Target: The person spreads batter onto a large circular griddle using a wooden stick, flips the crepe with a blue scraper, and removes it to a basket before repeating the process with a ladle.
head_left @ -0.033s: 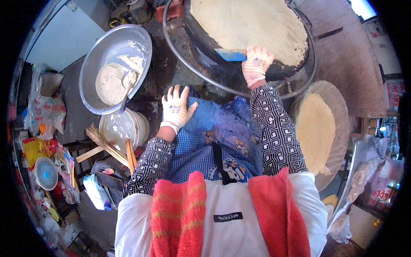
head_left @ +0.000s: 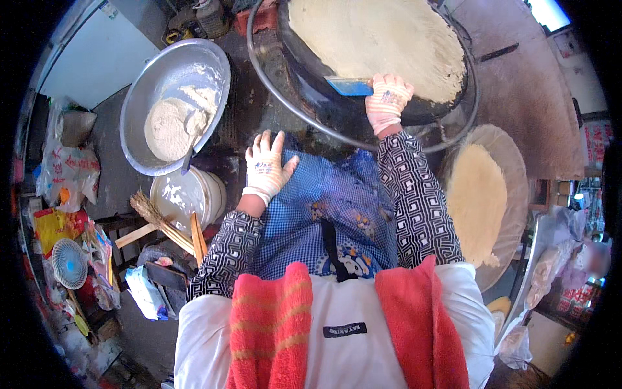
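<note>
Right hand [head_left: 387, 98] gripping blue scraper [head_left: 348, 86]

We get plenty of daylight here, coming mostly from the upper right, where a window patch [head_left: 547, 13] is blown out to white-blue. The metal basin [head_left: 146, 84] throws soft glare off its rim, and the pale crepe [head_left: 382, 39] on the griddle reads bright w/ little detail. Lower left clutter sits in dim shade. Heavy fisheye: black corners, edges bend hard, and stuff near the rim smears, esp the right side, which is blurry and washed. Center's reasonably sharp, e.g. the checked sleeves. Shadows are soft, no hard edges.
</note>
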{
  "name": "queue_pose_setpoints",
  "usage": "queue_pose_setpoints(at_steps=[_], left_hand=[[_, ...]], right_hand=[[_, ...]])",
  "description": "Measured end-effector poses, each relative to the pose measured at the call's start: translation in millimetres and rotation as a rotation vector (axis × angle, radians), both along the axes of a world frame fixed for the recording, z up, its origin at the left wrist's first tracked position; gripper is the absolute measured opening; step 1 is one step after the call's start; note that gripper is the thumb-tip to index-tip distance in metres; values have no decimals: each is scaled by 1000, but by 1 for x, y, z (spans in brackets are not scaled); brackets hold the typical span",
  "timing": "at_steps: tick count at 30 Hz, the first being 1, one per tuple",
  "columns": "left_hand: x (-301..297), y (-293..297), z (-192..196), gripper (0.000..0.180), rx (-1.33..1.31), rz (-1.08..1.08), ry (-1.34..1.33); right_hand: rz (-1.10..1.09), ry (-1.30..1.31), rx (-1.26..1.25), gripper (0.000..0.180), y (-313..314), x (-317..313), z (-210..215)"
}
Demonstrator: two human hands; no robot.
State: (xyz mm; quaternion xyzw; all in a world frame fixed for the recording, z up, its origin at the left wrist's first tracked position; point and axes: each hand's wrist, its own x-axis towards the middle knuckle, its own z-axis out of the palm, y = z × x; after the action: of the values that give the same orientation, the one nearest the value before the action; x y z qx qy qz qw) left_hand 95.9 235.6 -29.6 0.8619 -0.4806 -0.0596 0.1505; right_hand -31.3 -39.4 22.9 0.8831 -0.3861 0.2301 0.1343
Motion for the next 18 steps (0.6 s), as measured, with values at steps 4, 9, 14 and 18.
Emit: queue_pose_setpoints(at_steps=[4,9,14,18], left_hand=[[24,-7,-12,75,-425,50,156],[110,-32,24,77,-285,135,-100],[166,-85,61,77,-31,-106,-405],[228,-138,41,54,100,-444,-687]], right_hand=[[82,-131,-78,10,-6,3,-7],[89,-148,-41,12,-5,15,1],[342,-173,28,22,-2,8,-12],[457,74,84,36,-8,4,-7]])
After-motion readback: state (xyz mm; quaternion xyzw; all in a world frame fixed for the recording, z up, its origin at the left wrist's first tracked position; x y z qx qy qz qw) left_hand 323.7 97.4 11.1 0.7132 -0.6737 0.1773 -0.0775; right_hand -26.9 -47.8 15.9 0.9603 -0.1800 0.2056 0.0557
